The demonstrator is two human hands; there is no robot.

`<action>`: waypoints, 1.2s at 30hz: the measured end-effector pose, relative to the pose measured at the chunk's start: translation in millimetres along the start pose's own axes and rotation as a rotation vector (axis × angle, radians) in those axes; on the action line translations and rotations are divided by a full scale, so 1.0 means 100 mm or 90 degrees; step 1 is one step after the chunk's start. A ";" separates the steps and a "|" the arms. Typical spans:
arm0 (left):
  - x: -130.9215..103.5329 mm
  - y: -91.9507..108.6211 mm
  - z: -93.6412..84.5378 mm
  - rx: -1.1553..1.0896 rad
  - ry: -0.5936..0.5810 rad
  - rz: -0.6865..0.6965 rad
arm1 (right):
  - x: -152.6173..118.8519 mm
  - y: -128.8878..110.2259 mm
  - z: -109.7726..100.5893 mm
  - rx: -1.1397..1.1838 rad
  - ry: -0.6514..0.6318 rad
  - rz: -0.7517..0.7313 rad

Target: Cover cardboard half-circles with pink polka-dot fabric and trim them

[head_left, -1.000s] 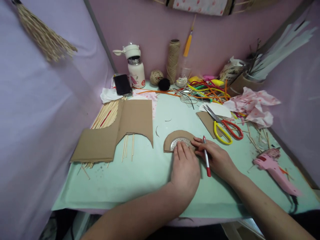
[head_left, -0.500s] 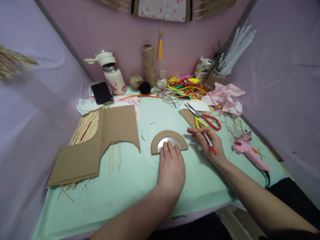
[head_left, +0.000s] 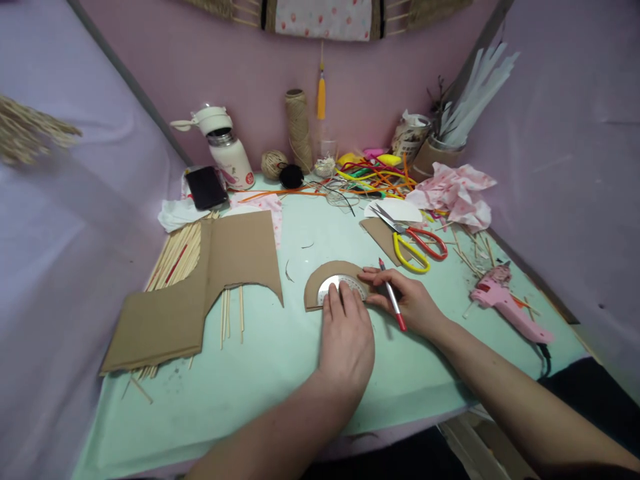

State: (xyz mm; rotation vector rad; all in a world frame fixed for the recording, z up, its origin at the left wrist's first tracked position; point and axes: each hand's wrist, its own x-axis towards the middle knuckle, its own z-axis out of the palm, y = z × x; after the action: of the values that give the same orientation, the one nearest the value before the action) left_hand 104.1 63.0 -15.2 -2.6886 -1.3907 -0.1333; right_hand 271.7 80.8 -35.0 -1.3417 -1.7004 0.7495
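Note:
A semicircular piece of cardboard (head_left: 340, 268) lies on the table, its straight edge towards me. On top of it rests a clear protractor (head_left: 327, 288). My left hand (head_left: 347, 340) presses the protractor down with fingers stretched out flat. My right hand (head_left: 411, 300) carries a silver pen with red ends (head_left: 393, 297) between its fingers. Its thumb and forefinger touch the right end of the cardboard and protractor. Past the right hand, scissors (head_left: 411, 241) with one yellow and one red handle lie partly on a cardboard scrap (head_left: 383, 239).
On the left, cut cardboard (head_left: 240, 250) covers many thin wooden sticks (head_left: 175, 257). A pink glue gun (head_left: 510, 307) lies at the right. Along the back stand a bottle (head_left: 230, 157), a twine roll (head_left: 299, 130) and a pile of coloured pipe cleaners (head_left: 373, 175).
My right hand has moved left, from beside the scissors to the right end of the cardboard semicircle, still with the pen. My left hand stays on the protractor.

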 end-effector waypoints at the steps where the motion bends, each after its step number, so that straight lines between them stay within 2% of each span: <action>1: 0.00 0.00 -0.01 0.004 -0.005 0.002 | -0.01 0.00 0.00 0.002 0.001 0.000; 6: 0.01 0.01 -0.03 0.018 -0.039 -0.009 | 0.03 -0.10 -0.08 -0.034 0.033 -0.008; 10: 0.02 0.03 -0.02 0.014 -0.047 -0.016 | 0.27 -0.32 -0.20 -0.061 0.036 -0.045; 13: 0.03 0.04 -0.02 0.010 -0.038 -0.028 | 0.52 -0.56 -0.18 -0.007 -0.063 0.016; 16: 0.04 0.05 -0.01 0.011 -0.033 -0.034 | 0.74 -0.72 -0.04 0.056 -0.175 0.113; 21: 0.05 0.06 -0.02 -0.001 -0.029 -0.040 | 0.93 -0.72 0.21 0.198 -0.351 0.153; 25: 0.05 0.06 -0.03 -0.004 -0.031 -0.036 | 0.94 -0.68 0.31 0.173 -0.389 0.128; 28: 0.05 0.05 -0.05 0.000 -0.030 -0.040 | 0.93 -0.65 0.33 0.148 -0.355 0.100; 30: 0.04 0.04 -0.07 0.000 -0.025 -0.040 | 0.92 -0.60 0.29 0.150 -0.273 0.078; 33: 0.03 0.02 -0.09 -0.013 -0.033 -0.031 | 0.85 -0.50 0.16 0.127 -0.162 0.072; 36: 0.03 0.00 -0.09 -0.018 -0.043 -0.024 | 0.65 -0.41 -0.03 0.014 -0.091 0.051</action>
State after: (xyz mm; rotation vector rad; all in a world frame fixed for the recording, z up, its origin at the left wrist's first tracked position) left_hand 105.4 63.9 -5.8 -2.7136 -1.4705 -0.0660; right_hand 249.0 132.8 16.1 -1.3751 -1.7513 0.9265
